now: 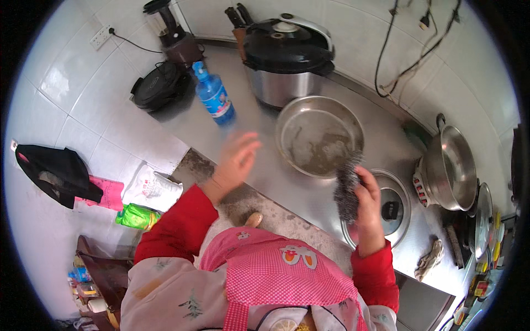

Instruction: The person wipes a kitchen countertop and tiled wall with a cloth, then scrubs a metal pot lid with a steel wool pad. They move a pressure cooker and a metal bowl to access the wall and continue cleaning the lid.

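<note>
A dark scouring pad (348,188), which looks like steel wool, is held upright in my right hand (368,207), at the near right rim of a round metal pan. The pan (316,134) has a wet bottom with some murky liquid. My left hand (236,161), blurred, is raised over the counter's front edge with its fingers apart and nothing in it. Beyond it stands a blue plastic bottle (215,99) with a label. A metal lid with a glass centre (383,176) lies partly behind my right hand.
An electric pressure cooker (285,82) stands behind the pan, a blender (178,45) and a black appliance (157,87) at the back left. To the right are a deep metal pan (457,165) and a crumpled cloth (430,258). Cables (397,78) hang on the wall.
</note>
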Motion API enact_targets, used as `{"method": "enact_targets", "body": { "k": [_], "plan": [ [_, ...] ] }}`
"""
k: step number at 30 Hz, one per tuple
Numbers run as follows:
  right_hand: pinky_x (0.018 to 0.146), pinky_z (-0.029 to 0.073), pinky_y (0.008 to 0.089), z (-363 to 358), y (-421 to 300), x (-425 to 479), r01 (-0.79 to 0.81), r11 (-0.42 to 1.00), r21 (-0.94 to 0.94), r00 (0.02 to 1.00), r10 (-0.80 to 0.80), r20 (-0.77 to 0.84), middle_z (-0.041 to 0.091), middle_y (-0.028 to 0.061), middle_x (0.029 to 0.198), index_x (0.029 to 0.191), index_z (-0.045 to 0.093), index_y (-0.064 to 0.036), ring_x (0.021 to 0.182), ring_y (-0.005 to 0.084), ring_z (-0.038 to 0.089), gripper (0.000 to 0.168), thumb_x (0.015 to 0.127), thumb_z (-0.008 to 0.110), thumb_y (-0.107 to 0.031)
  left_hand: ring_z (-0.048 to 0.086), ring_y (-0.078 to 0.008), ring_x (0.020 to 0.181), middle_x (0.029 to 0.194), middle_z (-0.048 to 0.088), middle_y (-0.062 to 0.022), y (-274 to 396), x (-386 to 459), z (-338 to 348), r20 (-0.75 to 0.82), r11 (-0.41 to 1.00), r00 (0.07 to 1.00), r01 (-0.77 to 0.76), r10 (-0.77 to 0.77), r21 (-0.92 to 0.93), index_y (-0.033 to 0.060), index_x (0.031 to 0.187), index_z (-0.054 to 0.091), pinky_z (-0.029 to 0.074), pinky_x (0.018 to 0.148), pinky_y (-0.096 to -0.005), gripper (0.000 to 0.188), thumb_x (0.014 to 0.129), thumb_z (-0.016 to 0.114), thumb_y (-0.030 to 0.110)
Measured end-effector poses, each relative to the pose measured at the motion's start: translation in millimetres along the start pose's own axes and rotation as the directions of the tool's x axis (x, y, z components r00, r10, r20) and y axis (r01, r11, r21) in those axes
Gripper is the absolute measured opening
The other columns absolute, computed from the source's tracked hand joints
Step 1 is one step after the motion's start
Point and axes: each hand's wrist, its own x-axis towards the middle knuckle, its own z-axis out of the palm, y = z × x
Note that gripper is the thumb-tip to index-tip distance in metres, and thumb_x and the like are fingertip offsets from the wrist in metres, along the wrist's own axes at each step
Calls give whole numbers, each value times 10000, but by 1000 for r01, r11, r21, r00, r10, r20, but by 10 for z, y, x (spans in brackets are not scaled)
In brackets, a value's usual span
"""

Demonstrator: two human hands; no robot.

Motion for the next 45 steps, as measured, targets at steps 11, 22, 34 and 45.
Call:
{"method": "enact_targets", "body": {
  "k": [11, 22, 34, 45],
  "plan": [
    [827, 543, 381, 2208, 1192, 1589, -492, 759, 427, 868, 389, 308, 629, 148, 1122, 1271, 516, -51, 957, 262, 641, 395, 942, 387, -229, 620, -214, 902, 993, 657, -130, -2159, 1772, -1079, 192, 994, 975, 108, -112, 34, 20, 1048, 658, 494, 781, -342, 275, 939, 548, 247],
    [917, 501, 381, 3305, 1524, 2300, -484, 663, 571, 869, 286, 403, 613, 187, 1148, 1260, 477, 30, 1014, 281, 624, 488, 974, 434, -363, 611, -319, 989, 1031, 674, -198, -2720, 1897, -773, 478, 911, 847, 362, -234, -196, 45, 993, 708, 439, 891, -386, 483, 956, 429, 438],
    [786, 565, 384, 3057, 1416, 2175, -550, 610, 571, 833, 355, 423, 682, 148, 1012, 1128, 590, 10, 850, 268, 682, 394, 913, 500, -308, 518, -231, 1215, 1286, 579, -140, -2629, 1927, -871, 305, 990, 943, 142, -135, 1, 16, 1231, 595, 350, 1057, -336, 390, 960, 512, 284],
    [778, 558, 351, 701, -16, 72, 46, 974, 223, 955, 23, -295, 647, 109, 1076, 1214, 515, -9, 929, 203, 655, 362, 897, 544, -180, 533, -297, 1135, 1212, 590, -131, -808, 1205, -363, -171, 903, 922, -378, 347, -207, -3, 1124, 604, 390, 992, -393, 292, 998, 396, 160]
  ]
}}
